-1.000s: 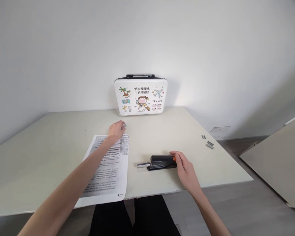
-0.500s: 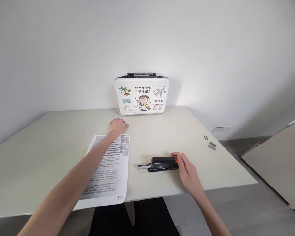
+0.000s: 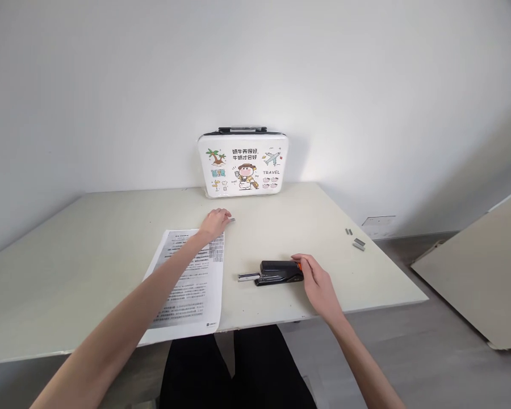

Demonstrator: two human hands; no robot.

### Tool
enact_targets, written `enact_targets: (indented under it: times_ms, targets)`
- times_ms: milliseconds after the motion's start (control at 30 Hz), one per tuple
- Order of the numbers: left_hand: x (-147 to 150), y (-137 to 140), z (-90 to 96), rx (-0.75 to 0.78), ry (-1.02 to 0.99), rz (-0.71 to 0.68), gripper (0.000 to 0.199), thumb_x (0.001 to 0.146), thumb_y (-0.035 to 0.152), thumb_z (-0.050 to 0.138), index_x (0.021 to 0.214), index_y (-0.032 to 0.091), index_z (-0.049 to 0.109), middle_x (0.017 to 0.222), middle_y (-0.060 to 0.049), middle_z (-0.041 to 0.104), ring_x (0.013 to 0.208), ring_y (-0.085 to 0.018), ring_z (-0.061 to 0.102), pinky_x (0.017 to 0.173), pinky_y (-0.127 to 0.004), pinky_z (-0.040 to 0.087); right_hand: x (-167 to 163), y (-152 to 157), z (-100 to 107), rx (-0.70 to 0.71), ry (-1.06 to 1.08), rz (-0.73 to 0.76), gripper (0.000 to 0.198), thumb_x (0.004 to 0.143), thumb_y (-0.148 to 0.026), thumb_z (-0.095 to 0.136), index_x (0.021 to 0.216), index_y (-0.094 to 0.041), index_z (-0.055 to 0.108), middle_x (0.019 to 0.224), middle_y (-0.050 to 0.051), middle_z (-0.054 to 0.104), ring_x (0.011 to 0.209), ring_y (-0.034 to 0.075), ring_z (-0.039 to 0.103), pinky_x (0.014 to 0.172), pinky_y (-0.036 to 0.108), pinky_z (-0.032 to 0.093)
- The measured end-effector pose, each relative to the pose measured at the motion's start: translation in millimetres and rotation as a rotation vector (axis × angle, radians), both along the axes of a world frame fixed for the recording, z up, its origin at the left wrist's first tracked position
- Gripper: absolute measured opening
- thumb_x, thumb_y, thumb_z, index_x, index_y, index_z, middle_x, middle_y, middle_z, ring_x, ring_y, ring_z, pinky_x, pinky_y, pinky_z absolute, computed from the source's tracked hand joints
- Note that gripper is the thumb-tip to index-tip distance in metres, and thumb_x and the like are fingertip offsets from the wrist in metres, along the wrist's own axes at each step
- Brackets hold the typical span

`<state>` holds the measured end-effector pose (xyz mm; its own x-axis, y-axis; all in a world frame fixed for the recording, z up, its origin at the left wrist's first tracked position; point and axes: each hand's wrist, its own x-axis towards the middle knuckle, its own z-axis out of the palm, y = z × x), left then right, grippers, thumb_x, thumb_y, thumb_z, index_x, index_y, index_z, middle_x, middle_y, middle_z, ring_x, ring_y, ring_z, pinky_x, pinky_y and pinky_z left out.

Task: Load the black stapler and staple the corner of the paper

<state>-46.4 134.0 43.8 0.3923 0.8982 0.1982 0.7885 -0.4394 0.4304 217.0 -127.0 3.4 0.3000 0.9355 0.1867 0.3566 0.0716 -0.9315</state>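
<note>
Between the fingertips of my left hand (image 3: 215, 222) is a small grey strip of staples (image 3: 232, 220), held just above or at the tabletop past the paper's far edge. My right hand (image 3: 317, 282) is closed around the rear end of a black stapler (image 3: 279, 272), near its orange part. The stapler lies on its base with its metal staple tray (image 3: 247, 277) sticking out to the left. Under my left forearm lies a printed sheet of paper (image 3: 191, 289), partly covered by the arm.
Several grey staple strips (image 3: 359, 244) lie near the right edge of the pale table (image 3: 276, 227). A white cartoon-printed case (image 3: 243, 165) with a black handle stands against the wall at the back. A pale panel (image 3: 481, 272) stands beyond the table on the right.
My left hand has moved right, and the staple strip now shows more plainly at its fingertips. My right hand stays on the stapler. The whole view has shifted slightly.
</note>
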Motion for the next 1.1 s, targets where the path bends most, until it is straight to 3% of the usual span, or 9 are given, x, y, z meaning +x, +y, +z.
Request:
enact_targets:
  times_ms: [167,367,567,800,967,1100]
  targets:
    - [-3,-30,10.6,-0.164,-0.230,-0.070,0.027,0.098,0.038,0.061,0.108,0.019,0.077,0.120,-0.012,0.071,0.123,-0.032,0.061,0.115,-0.046,0.041,0,-1,0,0.020,-0.016,-0.001,0.049,0.106,-0.060,0.036,0.119,-0.025,0.069,0.129,0.011,0.073,0.117,0.029,0.069,0.103,0.045,0.052]
    - [-11,-96,21.1,-0.542,-0.607,-0.166,0.036,0.101,0.046,0.061,0.112,0.016,0.074,0.111,-0.012,0.072,0.110,-0.026,0.068,0.106,-0.044,0.053,1,-1,-3,0.036,-0.011,0.005,0.050,0.106,-0.061,0.036,0.116,-0.024,0.068,0.132,0.012,0.072,0.119,0.028,0.069,0.105,0.045,0.050]
    - [-13,-155,42.0,-0.824,-0.898,-0.284,0.021,0.100,0.034,0.069,0.105,0.015,0.073,0.105,-0.012,0.066,0.092,-0.016,0.065,0.098,-0.036,0.056,0,-2,-3,0.072,-0.033,0.015,0.051,0.105,-0.062,0.036,0.115,-0.024,0.068,0.125,0.012,0.074,0.117,0.029,0.069,0.104,0.046,0.050]
    - [3,-184,50.1,-1.218,-1.229,-0.321,0.006,0.098,0.018,0.072,0.096,0.012,0.071,0.098,-0.006,0.059,0.067,-0.006,0.048,0.072,-0.021,0.052,0,-2,-3,0.059,-0.036,0.016,0.052,0.105,-0.063,0.035,0.116,-0.024,0.068,0.126,0.012,0.074,0.119,0.029,0.068,0.106,0.047,0.049]
    - [8,-185,41.1,-1.191,-1.186,-0.301,0.014,0.096,0.025,0.077,0.100,0.013,0.072,0.082,0.001,0.050,0.061,-0.006,0.039,0.059,-0.021,0.041,2,-2,-3,0.043,-0.025,0.014,0.050,0.105,-0.062,0.037,0.114,-0.024,0.068,0.128,0.012,0.073,0.119,0.028,0.068,0.106,0.046,0.049]
    - [3,-179,36.3,-0.925,-0.952,-0.245,0.034,0.100,0.043,0.070,0.117,0.014,0.074,0.083,0.001,0.052,0.065,-0.009,0.042,0.065,-0.025,0.042,3,-3,-3,0.054,-0.027,0.012,0.050,0.105,-0.062,0.038,0.114,-0.023,0.068,0.126,0.012,0.074,0.117,0.028,0.069,0.104,0.045,0.049]
